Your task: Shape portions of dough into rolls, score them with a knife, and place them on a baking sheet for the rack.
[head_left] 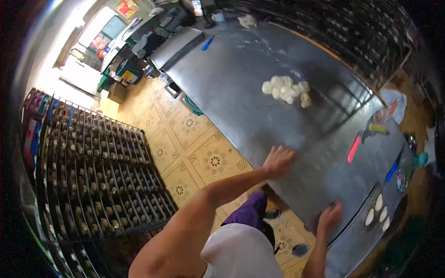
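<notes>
My left hand (279,161) is palm down over the near left edge of the metal table, its fingers loosely bent and slightly apart. I see nothing held in it, though the space under its palm is hidden. Closer to me and to the right, my right hand (330,216) is over the table's near side, smeared by motion, so its fingers cannot be made out. A cluster of pale dough lumps (283,89) lies farther up the table, touching neither hand. Several pointed white dough pieces (378,209) rest on the surface right of my right hand.
The metal table (222,88) carries a pink-handled tool (354,147), a blue-handled tool (394,170), a clear bag (403,178) and a small blue object (207,43). Another dough lump (247,21) sits at the far end. A rack (92,171) of filled trays stands left on the tiled floor (187,123).
</notes>
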Tool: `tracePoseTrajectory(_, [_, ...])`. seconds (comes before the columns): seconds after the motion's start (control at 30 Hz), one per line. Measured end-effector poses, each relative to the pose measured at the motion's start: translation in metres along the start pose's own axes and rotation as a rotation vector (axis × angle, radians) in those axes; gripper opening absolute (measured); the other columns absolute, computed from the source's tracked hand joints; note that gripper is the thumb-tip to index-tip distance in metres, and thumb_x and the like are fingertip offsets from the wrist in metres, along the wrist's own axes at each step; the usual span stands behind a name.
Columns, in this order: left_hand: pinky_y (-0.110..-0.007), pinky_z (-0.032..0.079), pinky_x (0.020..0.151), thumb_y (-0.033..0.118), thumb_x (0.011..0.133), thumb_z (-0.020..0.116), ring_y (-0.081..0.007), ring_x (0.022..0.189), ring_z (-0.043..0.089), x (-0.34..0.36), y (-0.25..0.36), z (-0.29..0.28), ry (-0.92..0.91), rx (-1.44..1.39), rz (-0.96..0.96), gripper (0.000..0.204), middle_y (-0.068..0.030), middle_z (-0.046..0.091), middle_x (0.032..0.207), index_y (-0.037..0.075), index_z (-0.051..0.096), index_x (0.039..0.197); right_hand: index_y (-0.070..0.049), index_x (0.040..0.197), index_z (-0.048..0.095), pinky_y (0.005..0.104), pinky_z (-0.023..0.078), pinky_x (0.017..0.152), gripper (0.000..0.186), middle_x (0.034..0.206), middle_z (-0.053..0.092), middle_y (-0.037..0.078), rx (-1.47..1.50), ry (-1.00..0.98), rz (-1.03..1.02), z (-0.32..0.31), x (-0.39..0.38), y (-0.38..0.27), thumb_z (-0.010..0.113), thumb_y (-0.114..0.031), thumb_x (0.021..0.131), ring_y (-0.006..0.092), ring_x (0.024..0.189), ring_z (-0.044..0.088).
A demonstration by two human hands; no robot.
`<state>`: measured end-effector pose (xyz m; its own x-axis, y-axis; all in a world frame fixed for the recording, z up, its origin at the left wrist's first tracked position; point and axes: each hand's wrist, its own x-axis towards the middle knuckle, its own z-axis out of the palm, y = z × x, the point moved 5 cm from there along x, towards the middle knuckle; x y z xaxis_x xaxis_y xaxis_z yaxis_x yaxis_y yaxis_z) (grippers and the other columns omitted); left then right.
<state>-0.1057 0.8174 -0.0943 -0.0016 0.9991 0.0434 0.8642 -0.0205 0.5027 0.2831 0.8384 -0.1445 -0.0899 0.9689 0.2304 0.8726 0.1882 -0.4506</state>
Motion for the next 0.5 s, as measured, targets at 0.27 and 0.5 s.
tracePoseTrajectory(0.27, [-0.057, 0.051, 0.082, 0.036, 0.092, 0.074, -0.0433, 0.09, 0.068, 0.048, 0.012, 0.028, 0.104, -0.179, -0.175, 0.035, -0.0189, 0.073, 0.094, 0.005, 0.068, 0.107, -0.003, 0.107, 0.064, 0.0522, 0.05, 0.078, 0.013, 0.096, 0.067, 0.018, 0.063, 0.159, -0.071, -0.015, 0.036, -0.032, 0.06, -0.005, 0.096, 0.043, 0.089, 0.064])
tracePoseTrajectory(0.5, [-0.055, 0.044, 0.091, 0.028, 0.097, 0.063, -0.0377, 0.105, 0.063, 0.08, 0.014, -0.001, 0.283, 0.124, -0.108, 0.032, -0.0109, 0.071, 0.11, 0.014, 0.067, 0.126, -0.007, 0.112, 0.066, 0.049, 0.049, 0.083, 0.021, 0.107, 0.068, 0.014, -0.149, 0.21, 0.01, -0.04, 0.079, -0.06, 0.066, -0.005, 0.091, 0.0358, 0.101, 0.064])
